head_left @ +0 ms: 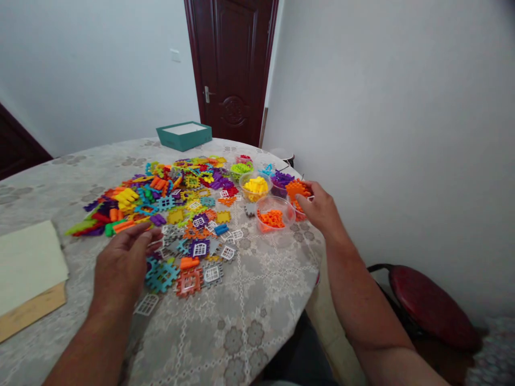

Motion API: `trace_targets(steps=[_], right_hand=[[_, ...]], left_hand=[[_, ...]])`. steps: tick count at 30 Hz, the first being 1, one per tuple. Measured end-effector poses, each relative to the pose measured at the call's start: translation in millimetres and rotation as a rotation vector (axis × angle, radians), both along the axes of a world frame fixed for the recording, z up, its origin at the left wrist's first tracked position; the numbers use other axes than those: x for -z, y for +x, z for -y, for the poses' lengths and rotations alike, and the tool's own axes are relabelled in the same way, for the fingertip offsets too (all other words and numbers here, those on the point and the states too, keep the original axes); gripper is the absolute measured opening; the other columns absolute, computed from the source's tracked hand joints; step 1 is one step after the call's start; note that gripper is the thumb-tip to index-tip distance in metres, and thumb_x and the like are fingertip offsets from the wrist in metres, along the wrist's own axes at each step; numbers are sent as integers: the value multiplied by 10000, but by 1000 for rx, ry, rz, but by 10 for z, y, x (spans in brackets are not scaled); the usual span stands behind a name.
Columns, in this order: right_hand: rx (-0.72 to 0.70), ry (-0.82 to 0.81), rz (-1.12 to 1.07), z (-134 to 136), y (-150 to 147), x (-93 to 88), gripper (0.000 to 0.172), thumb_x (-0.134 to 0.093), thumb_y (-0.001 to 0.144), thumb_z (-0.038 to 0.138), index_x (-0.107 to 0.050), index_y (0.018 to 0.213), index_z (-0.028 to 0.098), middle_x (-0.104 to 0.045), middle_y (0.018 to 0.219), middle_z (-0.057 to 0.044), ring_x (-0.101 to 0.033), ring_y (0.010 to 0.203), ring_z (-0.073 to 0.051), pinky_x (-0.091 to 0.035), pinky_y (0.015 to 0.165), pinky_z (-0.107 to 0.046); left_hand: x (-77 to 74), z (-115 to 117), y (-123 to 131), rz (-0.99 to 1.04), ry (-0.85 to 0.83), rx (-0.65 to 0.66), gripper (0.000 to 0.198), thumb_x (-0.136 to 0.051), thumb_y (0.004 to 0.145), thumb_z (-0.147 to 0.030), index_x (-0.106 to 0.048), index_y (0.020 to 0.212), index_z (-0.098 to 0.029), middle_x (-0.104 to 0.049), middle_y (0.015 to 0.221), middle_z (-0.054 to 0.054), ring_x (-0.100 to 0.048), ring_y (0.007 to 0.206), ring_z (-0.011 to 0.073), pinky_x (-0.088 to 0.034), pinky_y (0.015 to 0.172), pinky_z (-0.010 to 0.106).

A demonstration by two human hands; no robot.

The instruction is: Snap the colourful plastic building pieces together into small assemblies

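Observation:
My right hand [322, 210] is closed on an orange plastic building piece [296, 188], its thumb in front, at a tub of orange pieces [301, 215] by the table's right edge. On the left, my left hand [123, 264] has its fingers curled in at the near side of a mixed heap of building pieces [159, 201]. Something whitish shows at those fingertips, too small to name. Close to them lie a turquoise lattice piece [162, 275], a purple piece with a white window [199, 249] and an orange square piece [189, 281].
Clear bowls hold orange connectors [271, 219], yellow pieces [256, 186], green pieces [241, 168] and purple pieces [282, 178]. A teal box [184, 137] stands at the back. Pale sheets [30, 265] lie at left. A red-seated stool [430, 303] is at right.

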State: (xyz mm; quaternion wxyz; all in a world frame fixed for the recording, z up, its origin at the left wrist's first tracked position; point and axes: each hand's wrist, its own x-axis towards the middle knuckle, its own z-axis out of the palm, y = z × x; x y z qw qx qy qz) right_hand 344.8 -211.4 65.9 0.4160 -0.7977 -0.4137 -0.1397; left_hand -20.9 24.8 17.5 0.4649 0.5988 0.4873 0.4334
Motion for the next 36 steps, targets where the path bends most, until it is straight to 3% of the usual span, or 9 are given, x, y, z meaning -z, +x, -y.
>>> trace_targets(steps=[3, 7, 10, 13, 17, 22, 26, 29, 36], right_hand=[[68, -196, 146, 178, 362, 127, 383, -621, 895, 267, -682, 1255, 154, -749, 1178, -159, -687, 1050, -291, -507, 997, -450], [81, -447, 211, 283, 516, 236, 361, -634, 891, 253, -700, 1228, 143, -756, 1145, -172, -678, 1055, -301, -500, 998, -428], [-18, -432, 201, 325, 503, 261, 376, -626, 905, 275, -691, 1254, 152, -758, 1146, -150, -675, 1065, -297, -500, 1011, -433], [-92, -280, 180, 355, 419, 228, 342, -590, 924, 290, -699, 1220, 157, -753, 1157, -138, -680, 1080, -296, -500, 1027, -456], [-71, -29, 67, 333, 56, 104, 251, -489, 949, 196, -720, 1047, 192, -764, 1073, -101, -703, 1017, -248, -528, 964, -406], [-638, -102, -133, 168, -734, -85, 231, -493, 960, 112, -694, 1003, 217, -738, 937, -26, -692, 874, -166, -540, 817, -303], [-981, -361, -38, -103, -1177, -147, 274, -509, 990, 122, -660, 1204, 203, -725, 1122, -81, -669, 1058, -205, -541, 943, -362], [-1006, -484, 90, -407, -1320, -107, 283, -518, 985, 123, -659, 1225, 180, -707, 1196, -123, -644, 1151, -245, -524, 1011, -421], [-824, -599, 103, -964, -1447, 103, 247, -516, 997, 144, -680, 1182, 158, -724, 1185, -139, -670, 1118, -243, -517, 998, -378]], left_hand=[[-3, -29, -22, -128, 45, -32, 361, -694, 871, -366, -720, 1218, -268, -802, 1059, 23, -771, 949, 236, -569, 678, 274], [73, -134, -52, -457, 207, -110, 351, -635, 898, -437, -738, 1191, -274, -803, 1058, 26, -760, 983, 261, -581, 785, 350], [154, -190, -55, -619, 340, -141, 347, -619, 906, -488, -749, 1156, -285, -797, 1109, 21, -747, 1017, 275, -567, 927, 422], [211, -188, -46, -652, 431, -120, 289, -596, 918, -469, -738, 1115, -311, -801, 1074, -13, -752, 1019, 265, -568, 957, 428], [242, -162, -42, -698, 519, -106, 213, -564, 934, -452, -714, 1033, -338, -796, 1069, -41, -761, 1015, 268, -588, 916, 438], [267, -124, -51, -649, 619, -127, 200, -556, 950, -369, -708, 1072, -325, -797, 1035, -46, -758, 1019, 225, -578, 946, 393], [296, -128, -60, -559, 656, -96, 224, -550, 952, -309, -722, 1077, -238, -797, 1030, 12, -753, 978, 208, -561, 959, 352], [314, -138, -67, -545, 686, -77, 259, -524, 957, -282, -729, 1089, -196, -793, 1023, 58, -747, 952, 215, -550, 955, 342], [351, -145, -59, -484, 699, -48, 262, -517, 955, -265, -722, 1089, -171, -784, 996, 75, -739, 918, 218, -548, 932, 354]])
